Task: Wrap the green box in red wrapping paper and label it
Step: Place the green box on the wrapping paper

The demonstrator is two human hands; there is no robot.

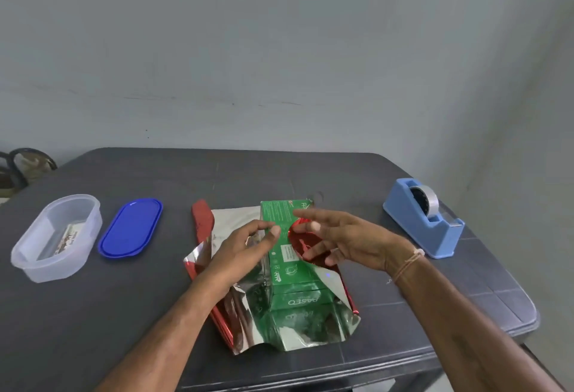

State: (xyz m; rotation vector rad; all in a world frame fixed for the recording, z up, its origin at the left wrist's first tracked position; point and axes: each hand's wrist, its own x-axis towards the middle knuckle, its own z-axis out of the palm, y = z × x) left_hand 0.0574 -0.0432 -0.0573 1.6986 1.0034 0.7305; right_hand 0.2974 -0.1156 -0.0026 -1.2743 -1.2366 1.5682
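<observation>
The green box (pixel 285 264) lies on red wrapping paper (pixel 203 221), side-folding seemingly in hand: left hand (pixel 245 252) loosely curled on paper left of the box, right hand (pixel 351 242) spread over its curling flap (pixel 302 244), which next needs flattening and taping.

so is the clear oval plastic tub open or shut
Open. The clear oval plastic tub has no lid on; the blue oval lid lies beside it.

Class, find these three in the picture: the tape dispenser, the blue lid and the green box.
tape dispenser (pixel 441 238): head view, its blue side wall.
blue lid (pixel 130 227): head view, middle of its top.
green box (pixel 287 270): head view, its bare top face.
</observation>
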